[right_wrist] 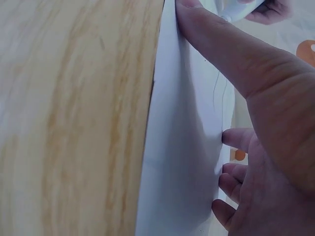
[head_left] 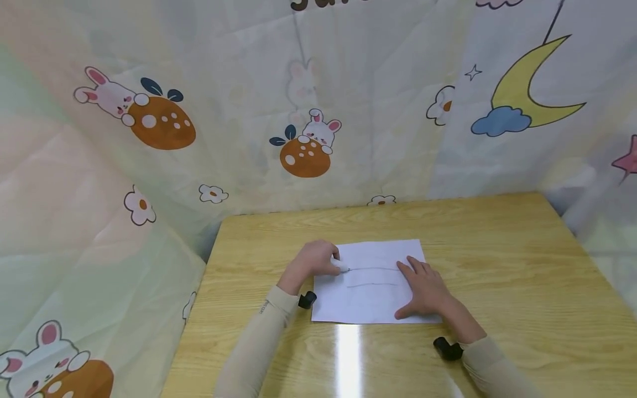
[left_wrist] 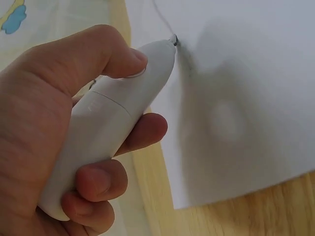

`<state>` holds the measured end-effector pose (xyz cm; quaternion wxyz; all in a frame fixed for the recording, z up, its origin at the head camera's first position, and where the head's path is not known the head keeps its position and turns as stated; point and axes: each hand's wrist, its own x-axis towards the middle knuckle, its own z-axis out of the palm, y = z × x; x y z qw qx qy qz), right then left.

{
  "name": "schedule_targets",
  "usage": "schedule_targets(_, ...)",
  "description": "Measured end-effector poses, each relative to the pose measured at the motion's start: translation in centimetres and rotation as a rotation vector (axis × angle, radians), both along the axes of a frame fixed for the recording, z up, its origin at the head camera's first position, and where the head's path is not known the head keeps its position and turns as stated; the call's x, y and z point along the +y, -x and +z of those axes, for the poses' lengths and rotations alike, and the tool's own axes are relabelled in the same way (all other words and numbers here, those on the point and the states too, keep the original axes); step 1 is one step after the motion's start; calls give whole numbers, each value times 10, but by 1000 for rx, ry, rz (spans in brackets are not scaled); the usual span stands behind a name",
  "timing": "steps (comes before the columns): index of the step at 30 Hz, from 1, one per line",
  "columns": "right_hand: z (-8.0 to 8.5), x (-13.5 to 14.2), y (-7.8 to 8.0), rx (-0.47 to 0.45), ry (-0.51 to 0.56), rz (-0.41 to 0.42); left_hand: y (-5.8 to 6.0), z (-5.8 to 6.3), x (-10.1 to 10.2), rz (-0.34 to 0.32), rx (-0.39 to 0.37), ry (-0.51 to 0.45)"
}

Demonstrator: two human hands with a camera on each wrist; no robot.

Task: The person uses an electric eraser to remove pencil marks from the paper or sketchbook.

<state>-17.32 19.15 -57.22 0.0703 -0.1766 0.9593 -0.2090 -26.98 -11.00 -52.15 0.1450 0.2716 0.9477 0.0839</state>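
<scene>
My left hand grips a chunky white electric eraser, thumb on its button and fingers curled under the body. Its narrow, dark-smudged tip meets the left end of a thin pencil line on a white sheet of paper. Faint dark specks lie beside the tip in the left wrist view. A second pencil line runs below the first. Toward the sheet's right side, my right hand rests on the paper with fingers spread. Its thumb lies near the front edge in the right wrist view.
The sheet lies on a light wood-grain table. Behind it and at the left hangs a pale curtain printed with bunnies, flowers and a moon. A black wrist camera sits by the right cuff, another by the left.
</scene>
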Motion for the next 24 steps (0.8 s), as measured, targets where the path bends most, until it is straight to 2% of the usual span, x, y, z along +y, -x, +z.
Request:
schedule_targets(3,-2,2,-1,-6,4,-3,-1,-1,2,10,-11,-4)
schedule_targets(7,-2,3,-1,-7,4,2,0,-2,-2,59,-36,-9)
schedule_targets(14,0,1,-2,8,1,1,3,-5,1,-5,-55,-68)
schedule_targets(20,-1,0,-3,-5,-5,2,2,-3,-3,65,-36,-46)
schedule_targets(24,0,-1,-1,1,-4,-2,2,-5,-3,38,-48,-84)
